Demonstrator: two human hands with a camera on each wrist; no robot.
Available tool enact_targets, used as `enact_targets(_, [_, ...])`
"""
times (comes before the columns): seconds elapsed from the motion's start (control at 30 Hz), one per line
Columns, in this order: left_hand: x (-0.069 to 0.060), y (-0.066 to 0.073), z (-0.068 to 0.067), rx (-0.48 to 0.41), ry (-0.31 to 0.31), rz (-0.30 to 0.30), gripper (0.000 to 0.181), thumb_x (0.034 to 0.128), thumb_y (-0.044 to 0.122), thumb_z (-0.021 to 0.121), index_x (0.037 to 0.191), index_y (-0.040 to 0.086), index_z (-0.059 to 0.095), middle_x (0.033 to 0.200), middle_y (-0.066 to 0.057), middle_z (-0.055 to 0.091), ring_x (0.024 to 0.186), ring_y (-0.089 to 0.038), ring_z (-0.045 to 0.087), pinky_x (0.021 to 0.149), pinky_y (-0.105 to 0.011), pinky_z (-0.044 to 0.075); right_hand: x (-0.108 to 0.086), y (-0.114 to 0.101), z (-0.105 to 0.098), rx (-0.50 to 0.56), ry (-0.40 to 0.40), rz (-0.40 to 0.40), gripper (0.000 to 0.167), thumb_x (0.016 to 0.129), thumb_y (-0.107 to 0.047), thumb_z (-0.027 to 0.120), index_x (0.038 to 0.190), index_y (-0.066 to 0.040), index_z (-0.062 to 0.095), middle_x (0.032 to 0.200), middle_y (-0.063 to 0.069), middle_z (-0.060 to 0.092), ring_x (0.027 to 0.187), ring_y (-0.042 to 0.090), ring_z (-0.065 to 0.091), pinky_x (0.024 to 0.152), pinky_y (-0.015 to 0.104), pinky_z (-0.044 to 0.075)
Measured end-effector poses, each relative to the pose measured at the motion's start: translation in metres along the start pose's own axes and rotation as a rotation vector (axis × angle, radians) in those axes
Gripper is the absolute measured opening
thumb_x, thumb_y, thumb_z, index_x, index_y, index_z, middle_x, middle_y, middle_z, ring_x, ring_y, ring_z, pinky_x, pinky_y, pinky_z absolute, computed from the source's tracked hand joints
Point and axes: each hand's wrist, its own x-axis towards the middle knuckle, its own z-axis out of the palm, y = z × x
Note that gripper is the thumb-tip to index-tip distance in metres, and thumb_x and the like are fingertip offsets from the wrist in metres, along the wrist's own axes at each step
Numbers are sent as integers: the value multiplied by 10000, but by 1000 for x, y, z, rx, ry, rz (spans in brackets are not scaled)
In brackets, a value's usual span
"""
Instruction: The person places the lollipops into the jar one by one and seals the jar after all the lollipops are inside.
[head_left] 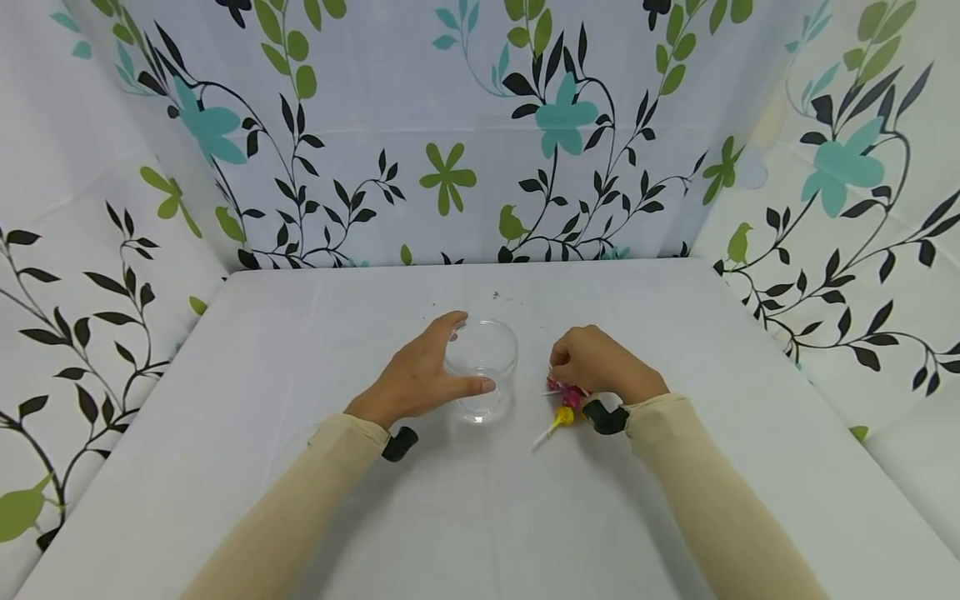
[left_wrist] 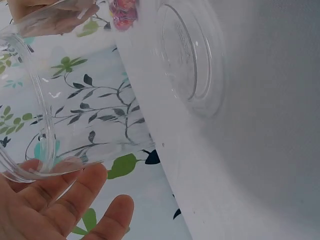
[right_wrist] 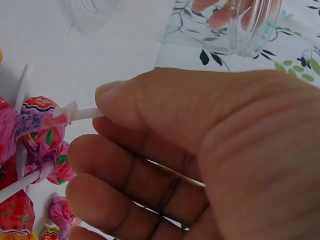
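A clear, see-through jar point(head_left: 483, 354) stands upright on the white table, its round base point(left_wrist: 200, 65) plain in the left wrist view. My left hand point(head_left: 416, 375) holds it from the left, thumb on the near side and fingers round the far side by the rim. To the right, my right hand point(head_left: 600, 362) pinches the white stick of a lollipop point(right_wrist: 42, 132) with a red and pink wrapper between thumb and forefinger. This lollipop is among several other wrapped lollipops point(head_left: 565, 415), red, pink and yellow, lying on the table. The hand partly hides the pile in the head view.
The white table point(head_left: 480, 517) stretches around the jar and lollipops. Behind it and at both sides hangs a white curtain point(head_left: 360, 133) with leaves and flowers printed on it. A dark band point(head_left: 606, 417) shows at the right wrist, another point(head_left: 400, 443) at the left.
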Motion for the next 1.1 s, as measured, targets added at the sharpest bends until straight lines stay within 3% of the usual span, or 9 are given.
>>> enact_targets(0.17, [-1, -2, 7, -45, 27, 14, 1089, 784, 658, 817, 1613, 177, 300, 1575, -66, 494, 1428, -297, 485, 1133, -576, 428, -5, 3, 1, 32, 55, -28, 121, 980, -147, 696, 918, -78, 774, 740, 32, 660, 592, 143, 556, 566, 270, 486])
enact_targets(0.43, [1, -2, 12, -134, 41, 41, 1041, 798, 587, 839, 1593, 159, 321, 1536, -67, 530, 1402, -247, 508, 1114, -577, 444, -24, 7, -9, 183, 297, -83, 145, 993, -175, 687, 1014, -80, 795, 935, 33, 760, 873, 223, 688, 770, 369, 617])
enact_targets(0.83, [1, -3, 13, -160, 47, 16, 1035, 781, 561, 869, 1585, 190, 334, 1536, -43, 531, 1410, -240, 500, 1117, -575, 447, -28, -9, -22, 338, 675, -197, 165, 990, -135, 661, 1056, -80, 803, 922, 78, 781, 753, 224, 689, 625, 240, 545])
enact_targets(0.93, [1, -3, 12, -167, 47, 22, 1040, 779, 564, 872, 1586, 189, 334, 1535, -48, 532, 1411, -241, 498, 1114, -570, 451, -28, -15, -24, 381, 719, -228, 172, 990, -138, 660, 1065, -79, 804, 922, 76, 781, 751, 255, 689, 612, 234, 536])
enact_targets(1.1, [1, -4, 13, -178, 49, 12, 1038, 778, 554, 880, 1587, 199, 336, 1536, -60, 529, 1420, -252, 481, 1113, -575, 449, -26, -24, -27, 430, 720, -273, 171, 993, -154, 669, 1067, -89, 808, 923, 67, 779, 741, 206, 682, 620, 237, 541])
